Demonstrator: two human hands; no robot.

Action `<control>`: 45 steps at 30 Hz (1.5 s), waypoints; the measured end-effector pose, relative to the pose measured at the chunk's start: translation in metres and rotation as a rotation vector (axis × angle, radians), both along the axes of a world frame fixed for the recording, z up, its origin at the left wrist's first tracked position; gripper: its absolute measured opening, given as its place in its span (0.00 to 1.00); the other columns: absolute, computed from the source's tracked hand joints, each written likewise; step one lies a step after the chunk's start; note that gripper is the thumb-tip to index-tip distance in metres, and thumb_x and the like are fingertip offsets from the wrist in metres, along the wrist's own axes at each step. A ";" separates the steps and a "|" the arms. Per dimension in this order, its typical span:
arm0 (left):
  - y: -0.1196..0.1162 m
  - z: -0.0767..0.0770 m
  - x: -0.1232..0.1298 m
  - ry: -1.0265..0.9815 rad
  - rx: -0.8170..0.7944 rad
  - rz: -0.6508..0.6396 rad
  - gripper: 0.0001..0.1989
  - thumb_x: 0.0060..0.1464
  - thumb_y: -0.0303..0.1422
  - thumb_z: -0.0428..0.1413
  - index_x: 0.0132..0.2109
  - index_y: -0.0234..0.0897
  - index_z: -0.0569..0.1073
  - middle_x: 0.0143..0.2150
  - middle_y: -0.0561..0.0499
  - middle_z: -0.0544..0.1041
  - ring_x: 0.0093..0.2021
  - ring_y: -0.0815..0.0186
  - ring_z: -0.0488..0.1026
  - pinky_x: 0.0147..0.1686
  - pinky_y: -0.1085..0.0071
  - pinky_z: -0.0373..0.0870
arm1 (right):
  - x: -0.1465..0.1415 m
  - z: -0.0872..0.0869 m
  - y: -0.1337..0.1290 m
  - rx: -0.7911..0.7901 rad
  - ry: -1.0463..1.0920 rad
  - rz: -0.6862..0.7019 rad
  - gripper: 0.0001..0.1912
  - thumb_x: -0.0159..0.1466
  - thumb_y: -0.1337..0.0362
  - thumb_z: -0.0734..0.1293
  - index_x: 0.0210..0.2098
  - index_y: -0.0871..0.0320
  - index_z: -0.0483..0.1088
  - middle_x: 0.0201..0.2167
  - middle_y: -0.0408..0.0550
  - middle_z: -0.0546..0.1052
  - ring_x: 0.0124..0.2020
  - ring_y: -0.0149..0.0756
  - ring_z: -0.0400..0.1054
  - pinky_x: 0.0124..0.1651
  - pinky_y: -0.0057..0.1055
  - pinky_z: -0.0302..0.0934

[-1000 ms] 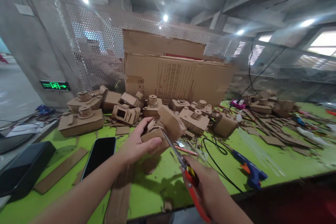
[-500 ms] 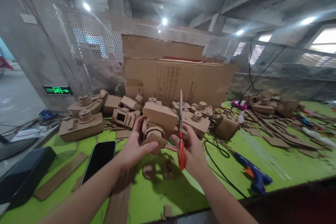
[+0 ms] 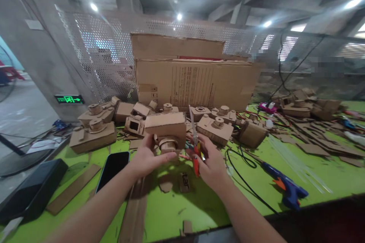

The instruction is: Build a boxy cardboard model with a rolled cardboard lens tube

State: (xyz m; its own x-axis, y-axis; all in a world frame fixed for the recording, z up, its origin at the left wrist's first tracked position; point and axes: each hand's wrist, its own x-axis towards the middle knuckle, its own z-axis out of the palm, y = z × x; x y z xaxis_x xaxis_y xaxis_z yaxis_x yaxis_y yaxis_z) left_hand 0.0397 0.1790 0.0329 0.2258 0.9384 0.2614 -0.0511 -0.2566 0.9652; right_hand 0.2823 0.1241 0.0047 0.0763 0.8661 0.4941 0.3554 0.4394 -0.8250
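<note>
My left hand (image 3: pixel 151 157) is closed around the left side of a cardboard model camera (image 3: pixel 168 125), a box with a round lens-like ring low on its near side. The model is held above the green table. In my right hand (image 3: pixel 209 159) is a pair of scissors (image 3: pixel 195 140) with red handles, blades pointing up and away, just right of the model and apart from it. Below the hands lie a cardboard scrap (image 3: pixel 165 184) and a small printed piece of cardboard (image 3: pixel 184 183). The palm side of my left hand is partly hidden by the model.
Several finished-looking cardboard cameras (image 3: pixel 93 133) stand in a row before a large cardboard box (image 3: pixel 196 83). A blue glue gun (image 3: pixel 285 186) with its black cord lies at right, near clear glue sticks (image 3: pixel 299 165). A phone (image 3: pixel 114 169) and cardboard strips (image 3: pixel 73 190) lie at left.
The model camera has tipped and shifted slightly left, its top now more level. The scissors have tilted to the left, and the cardboard scrap below now lies flat on the table.
</note>
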 end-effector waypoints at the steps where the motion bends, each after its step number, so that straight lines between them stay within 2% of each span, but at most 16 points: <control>1: 0.002 0.003 0.000 -0.023 0.034 0.026 0.41 0.39 0.37 0.82 0.60 0.43 0.77 0.61 0.41 0.82 0.66 0.40 0.77 0.73 0.44 0.67 | 0.001 0.001 0.000 -0.006 -0.034 0.004 0.25 0.73 0.56 0.72 0.66 0.54 0.69 0.60 0.57 0.82 0.59 0.49 0.79 0.67 0.48 0.70; 4: 0.011 0.014 -0.006 -0.113 0.121 0.082 0.40 0.37 0.39 0.83 0.56 0.41 0.76 0.57 0.42 0.83 0.62 0.44 0.80 0.66 0.51 0.76 | 0.001 0.006 -0.002 -0.032 -0.064 0.047 0.26 0.73 0.51 0.72 0.65 0.54 0.69 0.58 0.57 0.81 0.55 0.49 0.78 0.62 0.46 0.72; 7: 0.020 0.025 -0.014 -0.185 0.191 0.086 0.42 0.30 0.42 0.84 0.52 0.41 0.75 0.52 0.45 0.85 0.55 0.48 0.83 0.55 0.58 0.83 | 0.004 0.009 -0.006 -0.028 -0.080 0.141 0.31 0.72 0.49 0.73 0.68 0.54 0.64 0.60 0.58 0.75 0.53 0.48 0.76 0.54 0.42 0.76; 9: 0.023 0.031 -0.020 -0.223 0.235 0.085 0.43 0.28 0.44 0.84 0.50 0.42 0.74 0.50 0.46 0.85 0.51 0.51 0.85 0.50 0.61 0.85 | 0.006 0.010 -0.009 0.009 -0.174 0.202 0.33 0.72 0.50 0.74 0.69 0.54 0.63 0.60 0.58 0.74 0.55 0.49 0.74 0.56 0.43 0.75; 12: 0.023 0.035 -0.025 -0.253 0.289 0.089 0.40 0.32 0.44 0.83 0.50 0.42 0.74 0.49 0.47 0.85 0.49 0.53 0.85 0.47 0.63 0.86 | 0.007 0.012 -0.013 0.052 -0.362 0.239 0.30 0.71 0.50 0.75 0.67 0.53 0.67 0.54 0.56 0.74 0.53 0.51 0.72 0.58 0.45 0.72; 15: 0.022 0.035 -0.025 -0.247 0.320 0.074 0.39 0.33 0.44 0.83 0.51 0.41 0.75 0.49 0.46 0.85 0.50 0.52 0.85 0.48 0.61 0.86 | 0.004 0.015 -0.015 0.041 -0.478 0.224 0.29 0.72 0.49 0.75 0.66 0.54 0.70 0.50 0.55 0.74 0.49 0.51 0.73 0.54 0.45 0.73; 21: 0.024 0.033 -0.022 -0.180 0.320 0.042 0.45 0.29 0.48 0.83 0.53 0.39 0.77 0.52 0.42 0.85 0.55 0.45 0.84 0.56 0.57 0.82 | 0.002 0.014 -0.012 0.103 -0.584 0.191 0.27 0.72 0.49 0.74 0.64 0.56 0.72 0.46 0.55 0.77 0.43 0.49 0.74 0.45 0.42 0.72; 24: 0.023 0.030 -0.022 -0.136 0.299 0.042 0.45 0.27 0.47 0.84 0.53 0.38 0.77 0.52 0.41 0.86 0.56 0.45 0.83 0.57 0.58 0.81 | 0.004 0.009 -0.010 0.136 -0.601 0.195 0.26 0.73 0.50 0.73 0.64 0.56 0.71 0.45 0.55 0.78 0.42 0.48 0.75 0.45 0.41 0.72; 27: 0.022 0.028 -0.022 -0.093 0.269 0.047 0.44 0.28 0.46 0.83 0.52 0.38 0.78 0.51 0.41 0.86 0.53 0.46 0.84 0.54 0.58 0.82 | 0.005 0.007 -0.009 0.161 -0.603 0.175 0.24 0.74 0.50 0.71 0.63 0.56 0.72 0.43 0.54 0.80 0.41 0.47 0.76 0.43 0.39 0.71; 32: 0.024 0.028 -0.022 -0.045 0.234 0.058 0.43 0.29 0.46 0.83 0.53 0.38 0.78 0.52 0.41 0.86 0.53 0.46 0.84 0.55 0.56 0.81 | 0.005 0.008 -0.009 0.203 -0.609 0.111 0.26 0.77 0.42 0.66 0.57 0.58 0.76 0.32 0.48 0.79 0.33 0.44 0.76 0.35 0.35 0.68; 35: 0.024 0.030 -0.021 -0.027 0.219 0.046 0.43 0.30 0.46 0.82 0.53 0.38 0.78 0.53 0.40 0.86 0.55 0.44 0.84 0.56 0.56 0.81 | 0.005 0.009 -0.010 0.221 -0.612 0.096 0.28 0.77 0.40 0.64 0.56 0.57 0.77 0.31 0.48 0.81 0.30 0.42 0.76 0.33 0.34 0.66; 41: 0.023 0.033 -0.022 -0.012 0.183 0.013 0.43 0.33 0.47 0.81 0.56 0.39 0.78 0.56 0.39 0.86 0.58 0.42 0.83 0.56 0.56 0.82 | 0.003 0.012 -0.014 0.252 -0.628 0.063 0.27 0.78 0.41 0.64 0.54 0.58 0.79 0.27 0.46 0.81 0.25 0.38 0.74 0.30 0.32 0.64; 45: 0.023 0.032 -0.024 -0.006 0.153 -0.018 0.44 0.33 0.47 0.81 0.57 0.38 0.78 0.56 0.38 0.86 0.59 0.41 0.82 0.57 0.57 0.80 | -0.001 0.011 -0.015 0.272 -0.632 0.036 0.23 0.79 0.45 0.64 0.50 0.57 0.79 0.28 0.46 0.82 0.25 0.37 0.74 0.31 0.31 0.64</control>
State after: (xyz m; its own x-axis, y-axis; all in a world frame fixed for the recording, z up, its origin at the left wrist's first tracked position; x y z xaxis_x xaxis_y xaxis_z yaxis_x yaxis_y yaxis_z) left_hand 0.0162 0.2023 0.0647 0.2399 0.8833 0.4028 -0.0626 -0.4000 0.9144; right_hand 0.2817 0.1091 0.0157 -0.3248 0.7018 0.6340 0.7135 0.6219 -0.3228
